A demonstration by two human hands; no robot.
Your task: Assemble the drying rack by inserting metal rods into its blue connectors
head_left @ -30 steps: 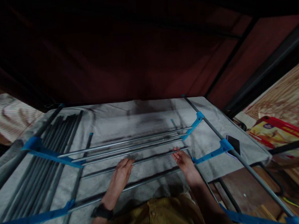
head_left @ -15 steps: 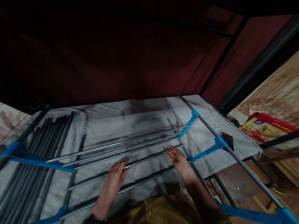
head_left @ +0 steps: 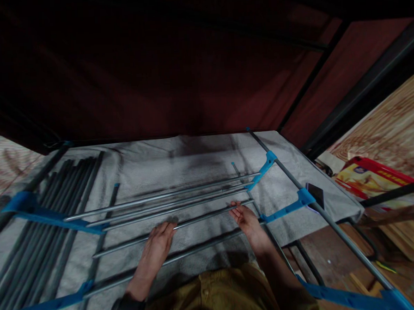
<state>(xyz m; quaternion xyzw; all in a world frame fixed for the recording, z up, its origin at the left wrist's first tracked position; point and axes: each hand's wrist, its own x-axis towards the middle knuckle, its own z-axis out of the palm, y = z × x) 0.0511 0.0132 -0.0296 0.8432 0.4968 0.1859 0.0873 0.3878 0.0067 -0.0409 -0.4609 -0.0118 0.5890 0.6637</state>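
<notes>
Both my hands are on one loose grey metal tube (head_left: pixel 199 218) that lies crosswise in front of me. My left hand (head_left: pixel 160 240) wraps it left of its middle, and my right hand (head_left: pixel 243 214) grips it near the right end with bent fingers. Neither end of this tube sits in a bracket. Beyond it, several thinner crossbars (head_left: pixel 174 194) span between a blue plastic bracket (head_left: pixel 71 221) on the left and another blue bracket (head_left: pixel 261 171) on the right. Closer to my body, a crossbar (head_left: pixel 187 254) runs between the lower blue brackets.
A bundle of dark tubes (head_left: pixel 47 228) lies at the left on the grey cloth-covered table (head_left: pixel 179 161). Long side poles (head_left: pixel 350 242) flank the frame. A phone (head_left: pixel 315 195) lies under the right pole. A red and yellow box (head_left: pixel 375 178) stands beyond the table's right edge.
The left end of the held tube has risen slightly away from me. Both hands keep their grip in nearly the same places; the view has shifted a little.
</notes>
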